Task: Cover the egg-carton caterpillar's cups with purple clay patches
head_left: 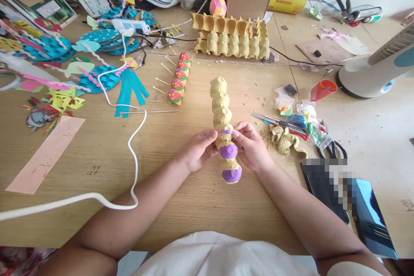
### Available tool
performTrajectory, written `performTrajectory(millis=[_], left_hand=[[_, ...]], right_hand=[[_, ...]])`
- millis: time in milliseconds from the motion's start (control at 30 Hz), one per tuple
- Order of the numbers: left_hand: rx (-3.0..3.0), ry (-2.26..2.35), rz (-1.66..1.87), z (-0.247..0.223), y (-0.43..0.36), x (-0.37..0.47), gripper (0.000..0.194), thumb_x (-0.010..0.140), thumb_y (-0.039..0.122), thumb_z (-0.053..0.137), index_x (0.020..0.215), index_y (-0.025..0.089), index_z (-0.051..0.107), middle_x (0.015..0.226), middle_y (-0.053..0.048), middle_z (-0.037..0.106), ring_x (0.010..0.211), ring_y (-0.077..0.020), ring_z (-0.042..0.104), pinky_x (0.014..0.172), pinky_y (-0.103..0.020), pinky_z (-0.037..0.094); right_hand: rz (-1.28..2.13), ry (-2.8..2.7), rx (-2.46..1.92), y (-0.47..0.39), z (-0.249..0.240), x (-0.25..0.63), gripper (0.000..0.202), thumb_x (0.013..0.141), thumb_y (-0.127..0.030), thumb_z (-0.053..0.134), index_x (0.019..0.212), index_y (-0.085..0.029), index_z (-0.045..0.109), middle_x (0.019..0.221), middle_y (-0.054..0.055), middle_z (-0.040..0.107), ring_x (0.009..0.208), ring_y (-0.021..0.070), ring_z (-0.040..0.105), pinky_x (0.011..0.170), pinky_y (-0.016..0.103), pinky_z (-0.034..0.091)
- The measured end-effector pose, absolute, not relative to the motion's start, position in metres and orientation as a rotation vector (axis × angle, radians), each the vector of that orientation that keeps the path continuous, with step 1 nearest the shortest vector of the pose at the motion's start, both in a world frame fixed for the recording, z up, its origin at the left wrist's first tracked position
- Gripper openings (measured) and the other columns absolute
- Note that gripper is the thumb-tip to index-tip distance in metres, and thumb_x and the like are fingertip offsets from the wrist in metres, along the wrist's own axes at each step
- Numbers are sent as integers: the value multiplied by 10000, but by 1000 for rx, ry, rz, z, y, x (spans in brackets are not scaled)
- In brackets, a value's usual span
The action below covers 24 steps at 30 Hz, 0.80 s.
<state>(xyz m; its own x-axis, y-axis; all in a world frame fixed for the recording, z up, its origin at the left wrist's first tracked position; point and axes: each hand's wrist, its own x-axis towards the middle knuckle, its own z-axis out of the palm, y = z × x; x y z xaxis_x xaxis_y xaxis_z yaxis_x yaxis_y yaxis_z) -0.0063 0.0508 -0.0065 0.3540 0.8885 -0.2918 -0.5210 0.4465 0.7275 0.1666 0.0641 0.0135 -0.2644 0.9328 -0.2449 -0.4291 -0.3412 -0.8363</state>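
Note:
A strip cut from an egg carton [221, 116] points away from me between my two hands, its bumps facing up. The two nearest bumps carry purple clay [228, 152] on their tops. Across the third bump lies a thin purple clay strip [225, 132]. My left hand [203, 150] pinches that strip's left end, thumb on top, with its fingers against the carton's side. At the strip's other end, my right hand [251, 144] pinches with thumb and forefinger. The farther bumps are bare tan pulp.
A painted red and green egg-carton caterpillar [178, 78] stands ahead on the left. A white cable [131, 146] loops across the left side. To the right lie a utility knife [281, 125], carton scraps [284, 140], clay bags [312, 120] and a phone [371, 211]. More egg cartons [233, 45] sit behind.

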Motion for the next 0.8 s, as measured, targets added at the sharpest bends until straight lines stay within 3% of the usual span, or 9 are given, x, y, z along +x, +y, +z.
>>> performTrajectory(millis=[300,533,800], left_hand=[[552,791,1028,-6,48,-3,377,763,521,871,929,199,767,933,-46,758,840,-183,692,788,-333,551],[518,830,1066,-5,46,-2,338,767,458,877,903,172,757,839,-36,740,712,-154,653,670,-293,528],[523,800,1049,-4,47,-2,354,836,503,805,1002,195,749,1014,-66,774,904,-202,717,792,-326,578]], right_hand=[[1802,-791,-922,64,13,167,467,679,-398,944,848,-233,543,645,-86,458,517,71,326,465,218,211],[1836,-791,-902,64,13,168,451,682,-390,935,837,-230,542,659,-85,455,515,66,278,465,224,169],[1874,-760,-869,67,12,171,450,694,-413,922,882,-246,549,664,-91,398,526,72,224,473,218,146]])
